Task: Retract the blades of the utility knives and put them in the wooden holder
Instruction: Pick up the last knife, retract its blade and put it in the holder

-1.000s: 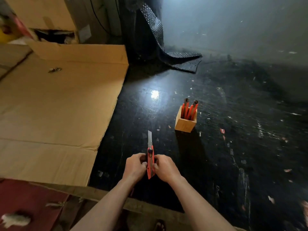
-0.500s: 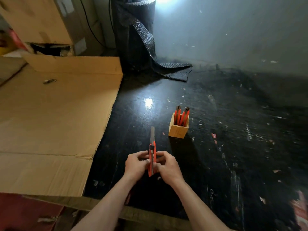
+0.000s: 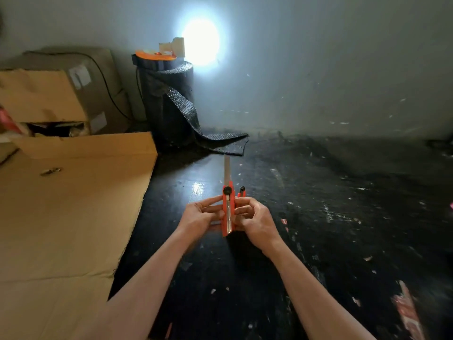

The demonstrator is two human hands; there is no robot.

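Observation:
I hold an orange utility knife (image 3: 226,212) upright between both hands, low in the middle of the head view. Its steel blade (image 3: 227,168) sticks far out above the black wheel lock. My left hand (image 3: 199,215) pinches the knife's left side and my right hand (image 3: 257,220) grips its right side. Just behind my right fingers, the black-tipped top of another orange knife (image 3: 242,190) shows. The wooden holder it stands in is hidden by my right hand.
A large flat cardboard sheet (image 3: 73,204) covers the floor at left, with a cardboard box (image 3: 61,94) behind it. A black bubble-wrap roll (image 3: 169,101) stands by the wall. The dark floor (image 3: 343,217) is littered with small scraps.
The view has tilted up towards the wall. My hands and the knife now sit in front of the wooden holder, hiding it. The blade stays extended.

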